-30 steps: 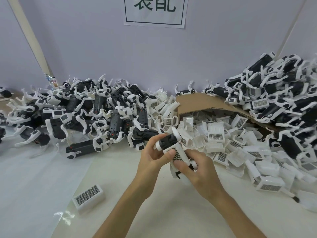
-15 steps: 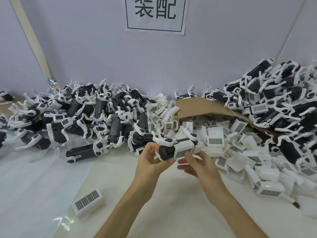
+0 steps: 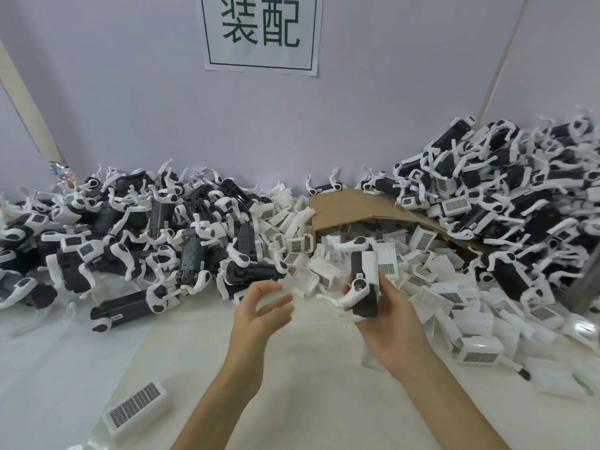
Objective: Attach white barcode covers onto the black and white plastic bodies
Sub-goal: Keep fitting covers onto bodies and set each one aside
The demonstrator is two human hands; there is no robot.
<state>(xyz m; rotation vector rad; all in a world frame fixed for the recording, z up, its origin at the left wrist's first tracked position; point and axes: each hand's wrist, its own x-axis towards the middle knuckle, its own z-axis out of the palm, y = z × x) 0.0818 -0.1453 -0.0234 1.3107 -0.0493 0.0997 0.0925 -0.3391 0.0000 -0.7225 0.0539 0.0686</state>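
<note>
**Operator:** What does the right hand have?

**Manual:** Your right hand (image 3: 391, 319) grips one black and white body (image 3: 357, 267), with fingers and thumb curled round its lower end. A white cover (image 3: 370, 264) sits on its side. The body is held above the table (image 3: 292, 384).

**Operator:** And the left?

**Manual:** Your left hand (image 3: 261, 308) holds nothing. Its fingers are loosely spread, apart from the body. The loose covers (image 3: 431, 287) lie just behind, beside the cardboard box (image 3: 337, 209).
</note>
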